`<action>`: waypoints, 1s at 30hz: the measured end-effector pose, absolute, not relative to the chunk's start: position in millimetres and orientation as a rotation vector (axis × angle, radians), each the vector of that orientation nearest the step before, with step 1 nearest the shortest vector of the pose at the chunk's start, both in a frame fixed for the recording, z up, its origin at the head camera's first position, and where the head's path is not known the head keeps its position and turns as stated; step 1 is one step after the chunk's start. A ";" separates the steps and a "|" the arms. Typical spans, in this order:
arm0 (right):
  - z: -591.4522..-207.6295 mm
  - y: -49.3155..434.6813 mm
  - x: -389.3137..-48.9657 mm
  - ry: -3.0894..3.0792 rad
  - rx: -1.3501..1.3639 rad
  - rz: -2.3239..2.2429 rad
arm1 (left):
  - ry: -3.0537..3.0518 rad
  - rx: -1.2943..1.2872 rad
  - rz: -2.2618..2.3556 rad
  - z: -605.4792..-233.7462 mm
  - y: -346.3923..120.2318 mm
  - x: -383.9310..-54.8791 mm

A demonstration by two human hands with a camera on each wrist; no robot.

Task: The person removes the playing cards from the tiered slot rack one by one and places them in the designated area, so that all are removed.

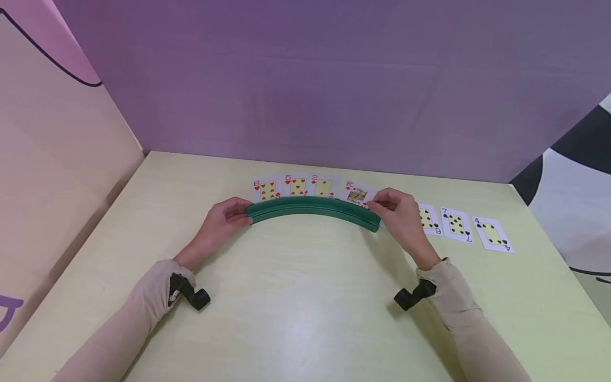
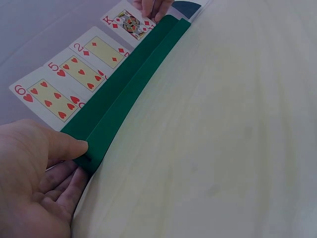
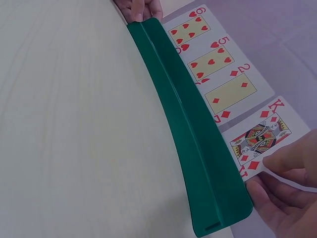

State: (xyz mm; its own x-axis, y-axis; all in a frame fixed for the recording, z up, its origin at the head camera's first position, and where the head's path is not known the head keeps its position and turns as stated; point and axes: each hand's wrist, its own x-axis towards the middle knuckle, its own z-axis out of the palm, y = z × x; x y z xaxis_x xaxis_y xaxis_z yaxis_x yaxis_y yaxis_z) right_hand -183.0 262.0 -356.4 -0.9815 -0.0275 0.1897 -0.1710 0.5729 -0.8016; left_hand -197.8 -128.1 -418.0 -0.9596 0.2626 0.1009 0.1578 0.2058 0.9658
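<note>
A curved green card holder [image 1: 312, 204] is held by its left end in my left hand [image 1: 220, 227], thumb on the front face and fingers behind, as the left wrist view shows. Along its slot stand the six of hearts [image 2: 48, 101], the five of hearts [image 2: 79, 73] and the two of diamonds [image 2: 103, 52]. The king of diamonds [image 3: 261, 139] is at the right part of the holder, a gap away from the two. My right hand [image 1: 400, 222] pinches the king's lower outer corner between thumb and fingers. The king's bottom edge is hidden.
Right of the holder, several spade cards lie face up in a row on the pale table [image 1: 286, 297]: one partly behind my right hand [image 1: 429, 218], the seven [image 1: 456, 225] and the four [image 1: 492, 234]. A purple panel [image 1: 334, 95] rises behind the table.
</note>
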 end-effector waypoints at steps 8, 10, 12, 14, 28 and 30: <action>-356.0 260.9 -184.2 -2.657 0.183 1.326 | 2.368 0.421 1.891 -418.2 -129.1 -196.9; -356.2 260.5 -184.2 -2.659 0.188 1.308 | 2.370 0.428 1.892 -418.8 -129.6 -196.7; -356.4 260.4 -183.6 -2.652 0.194 1.280 | 2.374 0.431 1.892 -419.7 -129.8 -196.7; -356.3 260.2 -182.0 -2.636 0.193 1.244 | 2.378 0.439 1.889 -420.3 -130.1 -197.0; -336.0 259.2 -162.3 -2.488 0.217 1.230 | 2.373 0.435 1.902 -418.8 -131.2 -196.9; -334.6 260.3 -160.4 -2.492 0.220 1.231 | 2.374 0.433 1.902 -419.1 -131.5 -196.8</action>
State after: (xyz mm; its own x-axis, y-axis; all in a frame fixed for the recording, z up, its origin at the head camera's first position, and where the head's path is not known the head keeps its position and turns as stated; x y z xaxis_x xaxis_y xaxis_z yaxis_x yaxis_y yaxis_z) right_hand -160.4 260.3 -334.6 -0.9260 0.0165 0.3771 -0.2894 0.6102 -0.7375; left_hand -196.8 -131.5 -419.1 -0.9579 0.2602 0.1212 0.1750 0.1948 0.9651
